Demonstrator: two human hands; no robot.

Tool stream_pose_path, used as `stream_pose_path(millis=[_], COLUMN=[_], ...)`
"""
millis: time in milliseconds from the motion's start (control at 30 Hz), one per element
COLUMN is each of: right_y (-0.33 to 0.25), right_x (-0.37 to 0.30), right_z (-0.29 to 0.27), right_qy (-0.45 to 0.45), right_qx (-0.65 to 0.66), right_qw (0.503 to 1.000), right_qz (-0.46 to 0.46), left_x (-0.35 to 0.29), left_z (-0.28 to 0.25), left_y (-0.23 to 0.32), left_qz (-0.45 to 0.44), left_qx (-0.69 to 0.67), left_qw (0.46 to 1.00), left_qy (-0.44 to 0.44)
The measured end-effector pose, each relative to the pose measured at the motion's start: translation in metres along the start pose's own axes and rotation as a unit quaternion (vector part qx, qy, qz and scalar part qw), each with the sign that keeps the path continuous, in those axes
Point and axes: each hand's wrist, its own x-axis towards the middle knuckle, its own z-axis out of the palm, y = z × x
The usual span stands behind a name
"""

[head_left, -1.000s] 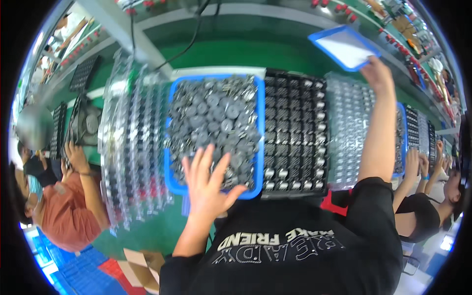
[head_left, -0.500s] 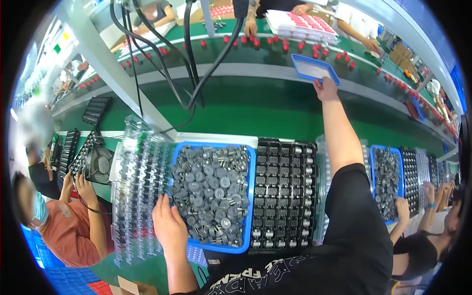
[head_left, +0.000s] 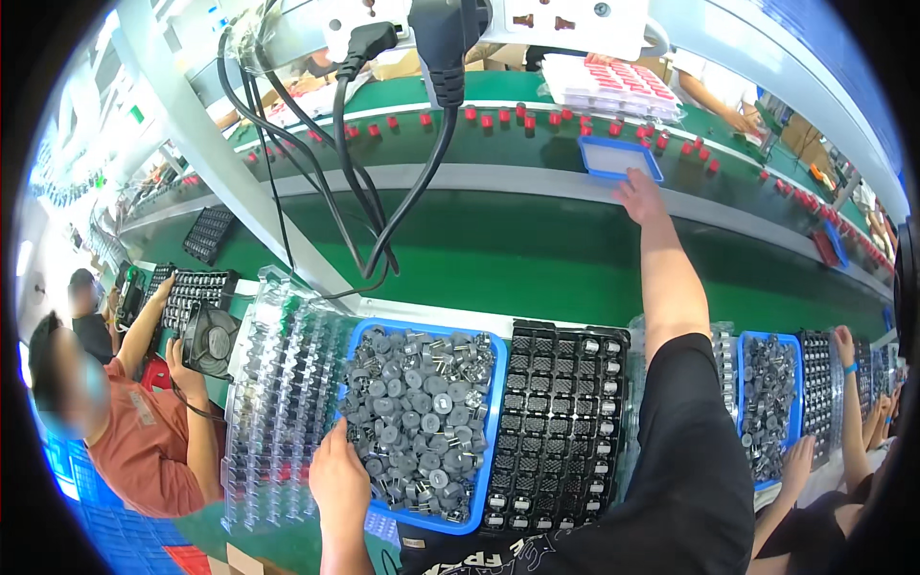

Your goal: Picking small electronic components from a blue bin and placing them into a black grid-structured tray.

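Note:
My right arm reaches far out over the green belt. At its end my right hand [head_left: 641,195] has its fingers apart, by the near edge of a shallow blue tray [head_left: 613,157] on the far line. The fingertips are close to the rim; whether they touch it I cannot tell. My left hand [head_left: 341,476] is open, its fingers extended at the left side of a blue bin [head_left: 499,402]. That bin is full of small grey round parts [head_left: 422,412] with metal pins. It holds none of them.
Clear plastic trays [head_left: 283,402] lie left of the bin, a black compartment tray [head_left: 561,422] right of it. Black cables [head_left: 422,201] hang from a power strip [head_left: 565,24]. Red parts [head_left: 529,122] line the far belt. Co-workers sit on both sides, one by a black fan [head_left: 211,337].
My right hand has loosened from the blue tray, which now rests on the far line. The view has tilted upward, bringing the power strip in. My left hand stays by the bin.

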Motion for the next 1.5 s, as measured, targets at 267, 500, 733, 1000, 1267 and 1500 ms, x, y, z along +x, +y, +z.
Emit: stream_pose_path(millis=[267,500,733,1000,1267,1500], right_y=[0.003,-0.097,-0.115,-0.060,-0.041,-0.018], right_x=[0.022,-0.145,-0.416,-0.584,-0.613,-0.627], right_z=[-0.065,0.023,-0.017,-0.101,-0.139,-0.230], right_qy=[-0.040,-0.108,-0.024,0.247,0.190,0.169], right_qx=[-0.019,-0.244,-0.629,-0.733,-0.682,-0.628], right_qw=[0.999,0.964,0.763,0.632,0.703,0.756], right_qz=[0.012,-0.002,-0.151,-0.033,0.062,-0.077], left_x=[0.014,0.012,0.013,0.015,0.004,-0.023], left_z=[0.014,0.001,0.001,0.019,-0.002,0.000], left_y=[-0.001,-0.021,-0.020,-0.020,-0.031,0.039], left_qz=[0.036,0.018,0.096,0.144,0.149,0.168], left_qx=[-0.016,-0.044,-0.082,-0.186,-0.403,-0.688], left_qw=[0.999,0.999,0.992,0.970,0.903,0.689], left_qy=[-0.011,0.002,-0.033,0.063,0.014,-0.154])
